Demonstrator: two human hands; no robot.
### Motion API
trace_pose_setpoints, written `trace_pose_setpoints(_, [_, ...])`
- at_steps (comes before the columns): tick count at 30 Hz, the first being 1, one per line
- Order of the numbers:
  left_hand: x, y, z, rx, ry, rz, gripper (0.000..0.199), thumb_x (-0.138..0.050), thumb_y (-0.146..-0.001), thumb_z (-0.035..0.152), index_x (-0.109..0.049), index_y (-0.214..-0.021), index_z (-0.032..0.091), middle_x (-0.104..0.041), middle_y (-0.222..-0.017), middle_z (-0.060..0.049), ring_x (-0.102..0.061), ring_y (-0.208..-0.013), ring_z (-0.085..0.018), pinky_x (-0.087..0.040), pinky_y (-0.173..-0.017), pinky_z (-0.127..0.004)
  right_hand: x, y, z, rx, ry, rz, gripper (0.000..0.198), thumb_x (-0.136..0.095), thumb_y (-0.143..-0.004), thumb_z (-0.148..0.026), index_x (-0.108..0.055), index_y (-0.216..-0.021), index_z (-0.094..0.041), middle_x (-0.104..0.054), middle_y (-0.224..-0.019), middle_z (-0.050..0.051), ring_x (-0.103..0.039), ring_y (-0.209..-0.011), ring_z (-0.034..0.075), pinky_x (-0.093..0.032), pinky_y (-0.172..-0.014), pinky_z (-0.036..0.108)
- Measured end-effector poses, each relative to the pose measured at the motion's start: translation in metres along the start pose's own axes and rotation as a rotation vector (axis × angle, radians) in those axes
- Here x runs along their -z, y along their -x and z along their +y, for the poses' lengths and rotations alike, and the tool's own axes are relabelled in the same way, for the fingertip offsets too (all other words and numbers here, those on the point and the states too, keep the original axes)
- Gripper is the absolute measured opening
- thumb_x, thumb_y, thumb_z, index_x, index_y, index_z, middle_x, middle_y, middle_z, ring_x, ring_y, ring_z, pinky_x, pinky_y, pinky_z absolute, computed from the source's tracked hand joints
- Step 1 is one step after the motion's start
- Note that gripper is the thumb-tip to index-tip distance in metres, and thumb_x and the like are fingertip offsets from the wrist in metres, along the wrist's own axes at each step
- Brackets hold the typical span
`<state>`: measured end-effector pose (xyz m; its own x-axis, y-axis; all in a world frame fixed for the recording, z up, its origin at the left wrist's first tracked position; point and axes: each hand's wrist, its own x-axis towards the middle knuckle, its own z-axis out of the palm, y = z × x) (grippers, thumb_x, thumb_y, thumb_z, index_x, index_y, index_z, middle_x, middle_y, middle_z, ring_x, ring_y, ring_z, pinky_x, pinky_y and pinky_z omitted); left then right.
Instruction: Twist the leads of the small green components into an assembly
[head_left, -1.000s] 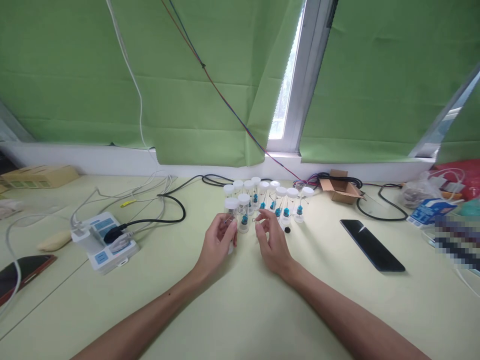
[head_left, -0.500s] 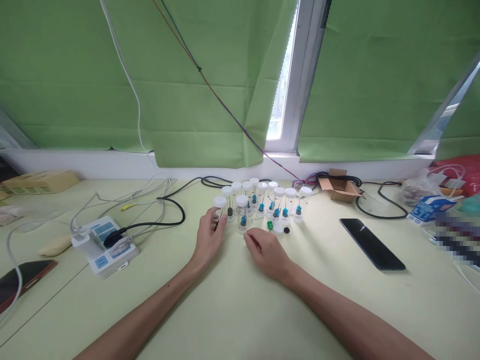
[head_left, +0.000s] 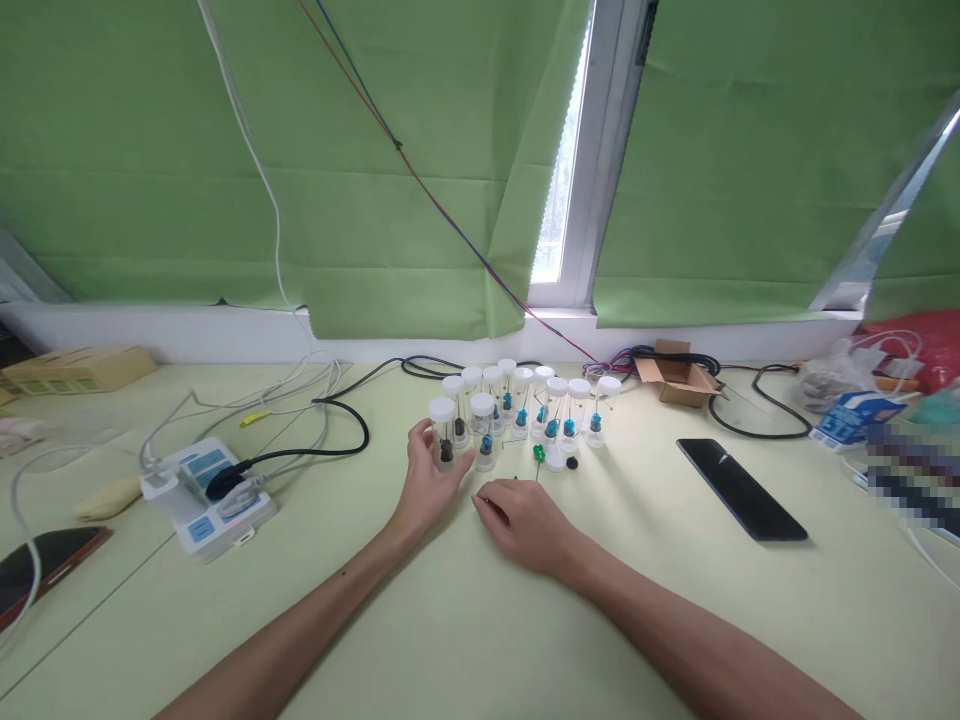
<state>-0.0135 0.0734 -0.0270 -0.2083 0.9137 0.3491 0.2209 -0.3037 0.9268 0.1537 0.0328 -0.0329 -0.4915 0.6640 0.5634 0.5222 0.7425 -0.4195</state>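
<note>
My left hand (head_left: 431, 485) is open around the near-left clear vial (head_left: 444, 450); its thumb is apart from the vial and its fingers are at the far left side. A white cap tops this upright vial, and a dark piece sits inside. Just right stands another capped vial (head_left: 484, 455) with a blue piece. On the tabletop rests my right hand (head_left: 517, 515), fingers curled and pinched; whatever they may hold is hidden. Behind it lie a green piece (head_left: 539, 453) with a thin rod, a white cap (head_left: 555, 464) and a small black disc (head_left: 572, 463).
Several more capped vials (head_left: 569, 428) with blue pieces stand grouped behind. A phone (head_left: 739, 490) lies at right, a small cardboard box (head_left: 679, 385) farther back. At left are a power strip (head_left: 214, 505) with plugs, loose cables (head_left: 352, 450) and another phone (head_left: 45, 565).
My left thumb has moved away from the near-left vial, which now shows fully and stands slightly nearer. My right hand has drawn back slightly toward me and left, still curled.
</note>
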Motion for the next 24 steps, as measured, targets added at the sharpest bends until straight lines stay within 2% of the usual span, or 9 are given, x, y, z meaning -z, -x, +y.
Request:
trace_pose_setpoints(3, [0.001, 0.0, 0.0, 0.05, 0.053, -0.091, 0.068, -0.069, -0.07, 0.018, -0.034, -0.127, 0.028, -0.047, -0.128, -0.009, -0.049, -0.125, -0.022, -0.041, -0.103, -0.041, 0.0, 0.0, 0.0, -0.006, 0.016, -0.011, 0.027, -0.042, -0.095, -0.017, -0.05, -0.069, -0.02, -0.055, -0.063, 0.0, -0.05, -0.058, 0.013, -0.036, -0.057, 0.025])
trace_pose_setpoints(7, [0.004, 0.001, -0.002, 0.024, -0.003, 0.007, 0.062, -0.066, -0.065, 0.011, -0.038, -0.118, 0.026, -0.046, -0.122, -0.007, -0.044, -0.126, -0.022, -0.042, -0.102, -0.04, 0.001, -0.001, 0.0, -0.009, 0.021, -0.024, 0.028, -0.042, -0.094, -0.016, -0.048, -0.067, -0.02, -0.053, -0.061, -0.001, -0.048, -0.056, 0.012, -0.034, -0.056, 0.025])
trace_pose_setpoints(9, [0.006, 0.003, -0.003, 0.026, -0.115, 0.085, 0.057, -0.066, -0.065, 0.014, -0.04, -0.114, 0.025, -0.047, -0.112, -0.006, -0.05, -0.112, -0.022, -0.046, -0.093, -0.039, 0.002, -0.001, 0.0, -0.009, 0.023, -0.029, 0.028, -0.042, -0.094, -0.016, -0.047, -0.067, -0.02, -0.052, -0.061, -0.002, -0.047, -0.055, 0.012, -0.033, -0.055, 0.025])
trace_pose_setpoints(11, [0.008, 0.004, -0.002, 0.039, -0.216, 0.125, 0.053, -0.064, -0.066, 0.016, -0.041, -0.113, 0.025, -0.047, -0.1, -0.002, -0.053, -0.09, -0.018, -0.048, -0.079, -0.035, 0.002, -0.001, 0.0, -0.008, 0.029, -0.033, 0.029, -0.042, -0.094, -0.016, -0.047, -0.066, -0.02, -0.052, -0.06, -0.002, -0.047, -0.055, 0.012, -0.032, -0.055, 0.025])
trace_pose_setpoints(13, [0.009, 0.004, -0.001, 0.054, -0.235, 0.114, 0.049, -0.061, -0.069, 0.018, -0.04, -0.113, 0.025, -0.045, -0.09, 0.001, -0.051, -0.074, -0.015, -0.047, -0.068, -0.032, 0.001, -0.001, 0.001, -0.001, 0.039, -0.037, 0.029, -0.043, -0.094, -0.017, -0.047, -0.066, -0.02, -0.053, -0.061, -0.001, -0.047, -0.055, 0.012, -0.032, -0.055, 0.026])
trace_pose_setpoints(16, [0.008, 0.004, 0.0, 0.093, -0.171, 0.059, 0.046, -0.059, -0.07, 0.019, -0.039, -0.111, 0.024, -0.045, -0.083, 0.003, -0.052, -0.068, -0.015, -0.046, -0.064, -0.03, -0.001, 0.0, 0.001, 0.0, 0.073, -0.017, 0.028, -0.043, -0.094, -0.017, -0.05, -0.068, -0.02, -0.057, -0.062, 0.0, -0.05, -0.055, 0.012, -0.031, -0.054, 0.026])
trace_pose_setpoints(20, [0.009, 0.003, 0.003, 0.128, -0.178, 0.099, 0.043, -0.061, -0.069, 0.021, -0.042, -0.108, 0.023, -0.046, -0.083, 0.002, -0.053, -0.069, -0.016, -0.047, -0.064, -0.031, 0.015, -0.007, 0.004, -0.059, 0.188, 0.165, 0.028, -0.044, -0.094, -0.02, -0.052, -0.067, -0.019, -0.059, -0.058, 0.001, -0.05, -0.051, 0.012, -0.03, -0.052, 0.026])
trace_pose_setpoints(22, [0.01, 0.005, 0.008, 0.103, -0.192, 0.15, 0.04, -0.062, -0.07, 0.022, -0.044, -0.106, 0.024, -0.046, -0.084, 0.001, -0.052, -0.07, -0.016, -0.047, -0.064, -0.031, 0.039, -0.01, 0.009, -0.137, 0.251, 0.325, 0.032, -0.043, -0.094, -0.022, -0.052, -0.063, -0.019, -0.056, -0.054, 0.0, -0.049, -0.048, 0.011, -0.031, -0.053, 0.025])
trace_pose_setpoints(24, [0.011, 0.01, 0.016, 0.019, -0.149, 0.168, 0.035, -0.061, -0.072, 0.021, -0.046, -0.103, 0.024, -0.046, -0.085, 0.001, -0.053, -0.075, -0.017, -0.047, -0.069, -0.031, 0.074, -0.008, 0.021, -0.28, 0.34, 0.489, 0.032, -0.044, -0.093, -0.029, -0.055, -0.064, -0.019, -0.056, -0.053, 0.001, -0.049, -0.048, 0.012, -0.033, -0.054, 0.025])
